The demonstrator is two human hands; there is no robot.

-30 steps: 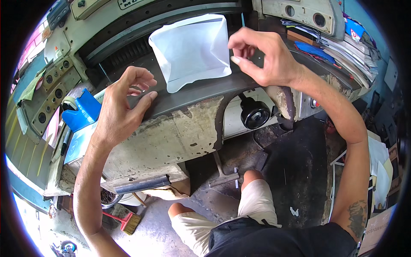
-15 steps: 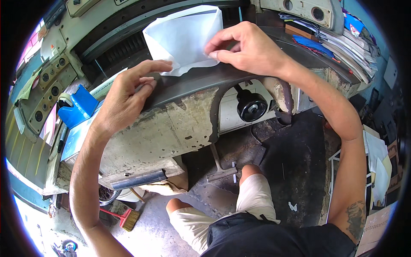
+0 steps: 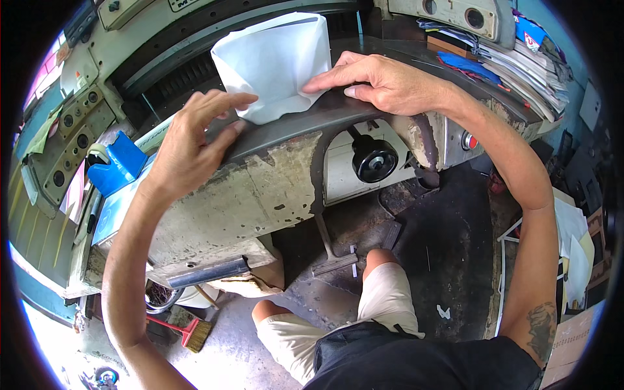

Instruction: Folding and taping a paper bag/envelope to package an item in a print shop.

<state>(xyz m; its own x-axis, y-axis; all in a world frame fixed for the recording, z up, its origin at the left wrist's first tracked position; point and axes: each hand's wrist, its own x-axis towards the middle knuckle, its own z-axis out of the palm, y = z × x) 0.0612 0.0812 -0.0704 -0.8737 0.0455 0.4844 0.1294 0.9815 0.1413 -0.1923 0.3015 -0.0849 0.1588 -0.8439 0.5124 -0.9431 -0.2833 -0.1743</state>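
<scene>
White paper [image 3: 273,62] — between both hands [image 3: 390,84]

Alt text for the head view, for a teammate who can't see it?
The left hand and right hand are at the lower corners of a folded white paper on a dark table. A blue holder sits to the left, a paper stack to the right; a brush lies on the floor.
</scene>
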